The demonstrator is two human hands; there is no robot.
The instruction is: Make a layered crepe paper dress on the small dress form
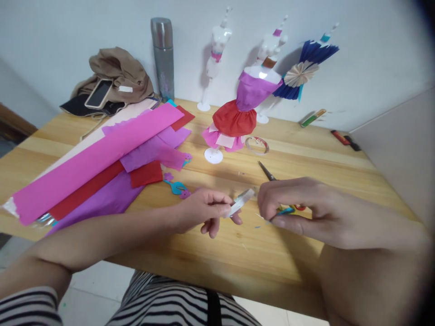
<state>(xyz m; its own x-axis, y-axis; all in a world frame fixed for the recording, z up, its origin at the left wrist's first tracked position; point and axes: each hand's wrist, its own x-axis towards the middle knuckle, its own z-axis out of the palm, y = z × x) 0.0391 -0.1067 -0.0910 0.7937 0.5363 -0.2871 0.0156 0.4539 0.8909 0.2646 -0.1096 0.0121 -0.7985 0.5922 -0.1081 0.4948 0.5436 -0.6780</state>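
My left hand [210, 210] is closed in a pinch around a small whitish, partly see-through strip [240, 203], held slanting above the table. Just to the right, my right hand [299, 203] has its thumb and fingers pressed together. A bit of blue [284, 211] shows at those fingers; I cannot tell whether it is gripped or lies behind them. Scissors [267, 171] rest on the table with their blades pointing away, their handles mostly covered by my right hand. Close to my left hand lies a blue leaf-shaped piece [177, 187] with small purple flower shapes.
Pink, red and purple paper [102, 158] is piled at the left. A doll form [234, 108] in a purple and red dress stands mid-table near a tape roll [257, 146]. Behind are more forms [216, 59], a flask [163, 59], a phone [98, 93] and a brown bag [118, 72].
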